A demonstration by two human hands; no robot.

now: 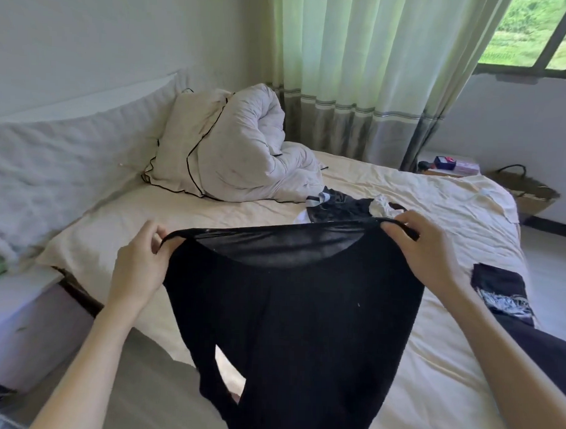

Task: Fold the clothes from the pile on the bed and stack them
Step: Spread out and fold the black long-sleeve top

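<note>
Clothes are what I'm sorting, and right now I have one black garment (291, 311) held up in the air over the near part of the bed (420, 200). My left hand (142, 260) pinches its left top corner and my right hand (425, 248) pinches the right one, fingers curled round the thin edge, so the sheer upper panel stretches between them and the rest hangs down toward me. I can't tell exactly what kind of garment it is.

From the head view, I'd judge the job is in its early part. The pile (349, 207) of dark and white clothes lies unfolded just beyond my hands, near the middle of the bed. On the right side of the bed sits a dark piece with a black-and-white print (500, 292), which looks like a folded item and may be the start of the stack, though I can't be sure. This garment is not yet folded, and the pile remains.

For room, the cream sheet between me and the pile is open under the hanging cloth, enough to lay it flat, I think. The bundled duvet (245, 149) and pillow (68, 162) sit well apart at the head end. The bed's right edge is close beside the printed piece, so a stack there has little margin.
</note>
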